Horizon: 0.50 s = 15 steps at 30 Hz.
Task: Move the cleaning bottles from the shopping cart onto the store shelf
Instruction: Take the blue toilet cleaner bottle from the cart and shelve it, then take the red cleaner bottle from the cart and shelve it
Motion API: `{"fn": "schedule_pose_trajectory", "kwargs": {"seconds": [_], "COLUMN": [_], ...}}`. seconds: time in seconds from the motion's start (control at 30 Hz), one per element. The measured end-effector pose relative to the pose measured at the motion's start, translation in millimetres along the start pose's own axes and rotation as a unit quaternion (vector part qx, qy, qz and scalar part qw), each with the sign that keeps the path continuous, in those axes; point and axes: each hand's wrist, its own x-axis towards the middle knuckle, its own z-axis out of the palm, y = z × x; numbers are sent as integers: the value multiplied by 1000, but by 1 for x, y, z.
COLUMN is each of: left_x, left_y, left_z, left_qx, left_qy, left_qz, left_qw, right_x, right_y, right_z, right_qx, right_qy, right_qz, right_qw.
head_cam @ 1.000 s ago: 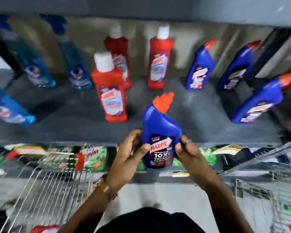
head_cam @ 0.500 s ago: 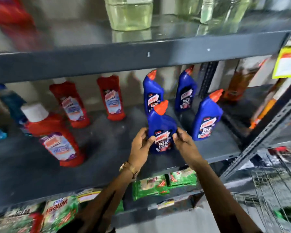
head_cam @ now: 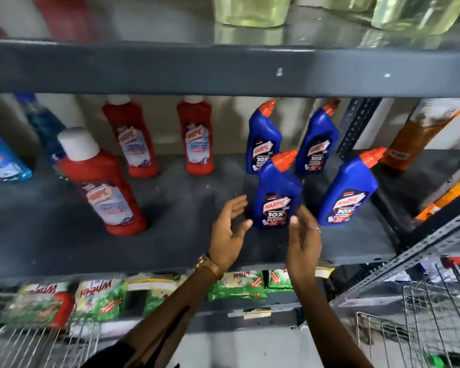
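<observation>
Both of your hands have come off the blue bottle [head_cam: 276,193] since half a second ago, when they were clasped around its lower half. Your left hand [head_cam: 230,235] now sits just left of its base, palm turned toward it, fingers spread and loosely curled, holding nothing. Your right hand [head_cam: 303,236] is just right of and in front of the base, fingers straight and apart, also empty; the thumb tip overlaps the bottle's label in the view, so contact there cannot be told. A ring [head_cam: 317,229] shows on the right hand, a gold watch [head_cam: 209,265] on the left wrist.

Bottle position: upright on the grey shelf [head_cam: 183,235], near the front edge, orange cap pointing up and right. Three more blue bottles stand close by: two at the back [head_cam: 262,139] [head_cam: 318,142] and one just beside it on the right [head_cam: 348,192].

Left of these, three red bottles: one large and near the front [head_cam: 104,187], two at the back [head_cam: 132,139] [head_cam: 195,136]. Light blue bottles [head_cam: 3,160] at the far left, blurred.

Lower shelf: green packets [head_cam: 98,298] in a row. Wire cart [head_cam: 422,328] at lower right, another wire basket edge [head_cam: 37,346] at lower left. Upper shelf holds pale yellow containers [head_cam: 250,9], cropped by the frame.
</observation>
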Motion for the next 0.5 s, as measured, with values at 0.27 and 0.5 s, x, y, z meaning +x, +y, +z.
{"fn": "schedule_pose_trajectory", "kwargs": {"seconds": [0.27,0.5], "left_x": [-102,-241], "left_y": [3,-17], "left_z": [-128,-269], "left_qx": [46,61], "left_qy": [210,389], "left_qz": [-16,-101], "left_qw": [977,914], "right_x": [-113,-243], "right_y": [-36,-33], "right_z": [86,203], "right_qx": [-44,-92], "right_qy": [-184,-538], "right_qz": [-103,-138], "right_qw": [977,827]}}
